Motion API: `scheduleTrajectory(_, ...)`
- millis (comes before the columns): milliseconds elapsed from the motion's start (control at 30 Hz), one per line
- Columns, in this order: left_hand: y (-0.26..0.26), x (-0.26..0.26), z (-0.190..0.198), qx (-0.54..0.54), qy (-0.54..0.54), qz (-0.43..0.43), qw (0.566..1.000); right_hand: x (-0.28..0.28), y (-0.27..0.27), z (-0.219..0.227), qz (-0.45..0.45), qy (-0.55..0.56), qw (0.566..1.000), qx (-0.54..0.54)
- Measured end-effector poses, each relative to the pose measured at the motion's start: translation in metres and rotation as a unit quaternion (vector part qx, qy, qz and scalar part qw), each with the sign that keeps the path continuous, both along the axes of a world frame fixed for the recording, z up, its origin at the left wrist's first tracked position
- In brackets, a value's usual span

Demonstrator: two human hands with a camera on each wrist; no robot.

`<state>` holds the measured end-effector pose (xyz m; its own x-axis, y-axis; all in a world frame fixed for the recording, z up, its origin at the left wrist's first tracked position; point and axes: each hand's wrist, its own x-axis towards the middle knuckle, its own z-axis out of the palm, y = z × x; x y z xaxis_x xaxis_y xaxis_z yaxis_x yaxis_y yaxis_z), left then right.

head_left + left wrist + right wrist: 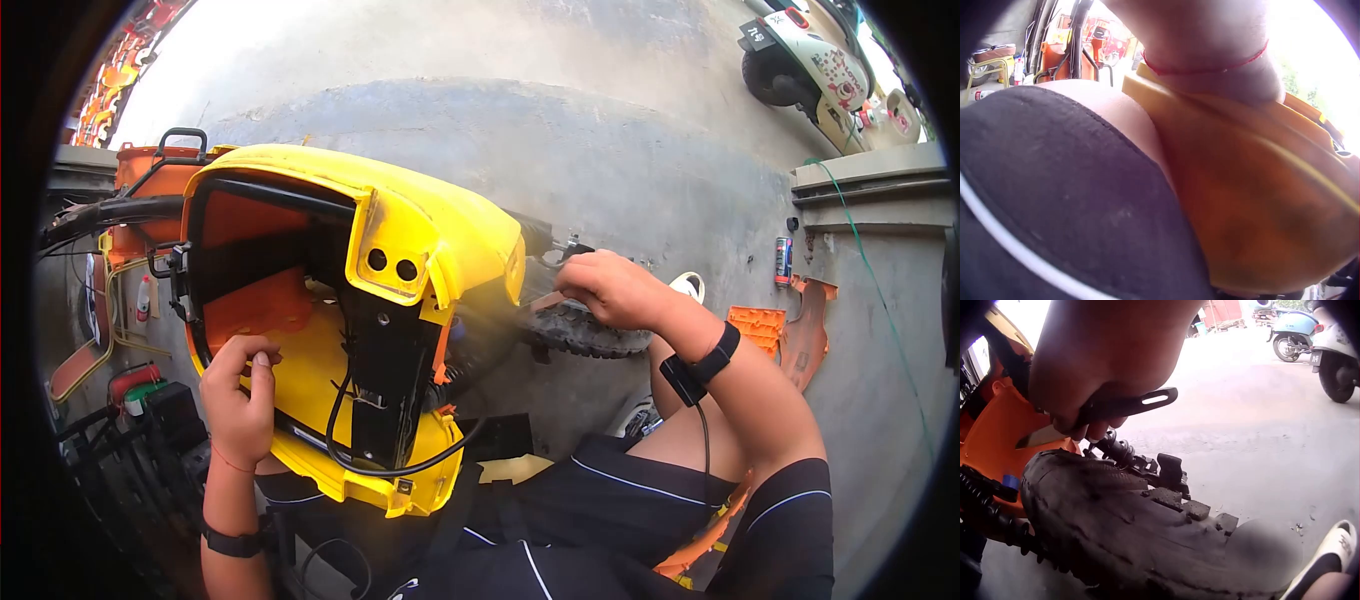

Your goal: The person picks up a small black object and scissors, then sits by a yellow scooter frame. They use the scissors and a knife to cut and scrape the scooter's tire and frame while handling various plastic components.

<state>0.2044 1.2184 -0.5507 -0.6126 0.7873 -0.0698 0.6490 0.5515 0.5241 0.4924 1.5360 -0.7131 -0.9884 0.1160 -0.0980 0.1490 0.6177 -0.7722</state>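
Note:
A large yellow plastic vehicle body shell [448, 205] is tilted over the lap, its hollow side facing the person. Inside are a black panel [385, 370] and a black cable. At the shell's left lower rim rests my left hand [238, 400], fingers loosely bent and thumb raised; nothing shows in its grasp. The left wrist view shows its wrist over the shell's orange-lit side [1254, 187]. My right hand [610, 288] grips a knife [1125, 407] with a black slotted handle and a pale pointed blade, above a knobby black tyre [1116, 512].
Coil-spring shocks [1116, 449] flank the tyre. Black frame parts [130, 460] crowd the lower left, beside an orange vehicle body [135, 170]. On the right lie orange plastic pieces [757, 328] and a spray can [783, 260]. A scooter [820, 65] stands at the far right.

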Motion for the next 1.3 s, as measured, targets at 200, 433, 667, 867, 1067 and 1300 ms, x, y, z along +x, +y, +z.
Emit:
scheduleTrajectory(200, -0.004, -0.001, -0.004, 0.038, -0.002, 0.011, 0.999, 0.0, 0.007, -0.005, 0.005, 0.011, 1.0, 0.026)
scheduleTrajectory(433, -0.006, -0.001, -0.004, 0.044, -0.002, 0.012, 0.999, 0.002, 0.008, -0.011, -0.006, 0.012, 1.0, -0.028)
scheduleTrajectory(667, -0.01, -0.001, -0.008, 0.086, -0.021, 0.037, 0.995, 0.004, 0.008, -0.008, 0.01, 0.011, 1.0, -0.005)
scheduleTrajectory(867, -0.009, -0.001, -0.006, 0.089, -0.01, 0.034, 0.995, 0.007, 0.003, -0.01, -0.02, 0.01, 0.999, -0.025)
scheduleTrajectory(1067, -0.014, -0.002, -0.01, 0.115, -0.013, 0.037, 0.993, 0.005, -0.001, -0.011, -0.033, -0.002, 0.999, -0.017)
scheduleTrajectory(1300, -0.014, -0.001, -0.012, 0.138, -0.037, 0.062, 0.988, -0.009, -0.01, -0.005, -0.005, 0.011, 1.0, -0.011)
